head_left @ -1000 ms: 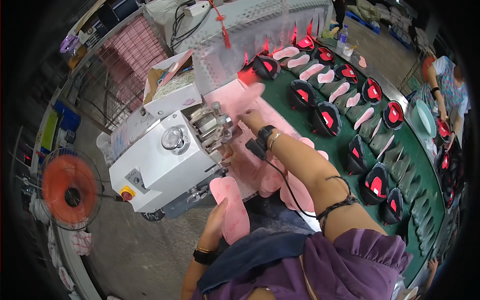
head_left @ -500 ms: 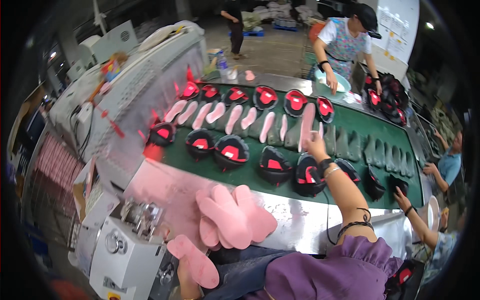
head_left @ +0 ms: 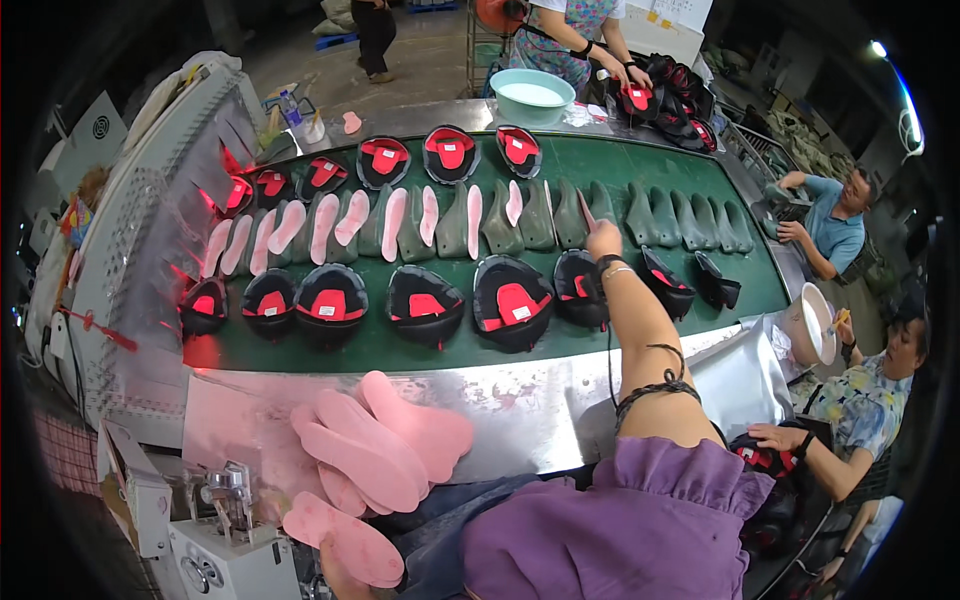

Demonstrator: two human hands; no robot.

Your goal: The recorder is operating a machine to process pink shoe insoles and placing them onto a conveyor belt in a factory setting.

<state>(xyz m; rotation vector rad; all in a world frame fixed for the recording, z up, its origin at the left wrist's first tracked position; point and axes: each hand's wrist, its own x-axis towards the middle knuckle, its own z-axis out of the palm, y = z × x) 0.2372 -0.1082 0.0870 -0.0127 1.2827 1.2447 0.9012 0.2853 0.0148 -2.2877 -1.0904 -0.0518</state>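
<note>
Insoles in pink lie fanned on the steel bench (head_left: pixel 540 400) near the person in the purple top, a pile of pink insoles (head_left: pixel 385 445) with their long axes running from the near left toward the far right, toes pointing away and to the right. One more pink insole (head_left: pixel 345 540) sits lower down, just beside the grey machine (head_left: pixel 215 545); the left hand (head_left: pixel 335 580) is below it at the picture's edge, mostly hidden, and I cannot tell whether it grips the insole or only touches it.

The right hand (head_left: pixel 603 240) is stretched far out over the green belt (head_left: pixel 480 345), fingers curled round the upper end of a dark green shoe last (head_left: pixel 585 212) in the far row. That last lies with its long axis across the belt, pointing away from the person, like its neighbours. The far row of lasts (head_left: pixel 660 215) alternates on the left with pink insoles laid the same way. In front of it runs a row of black shoe uppers (head_left: pixel 430 305) with red linings, openings up; a shorter row stands behind.

At the far end stands a pale green basin (head_left: pixel 532 95), and another person's hands (head_left: pixel 625 75) work at a pile of black uppers. Two more people sit on the right of the belt.
</note>
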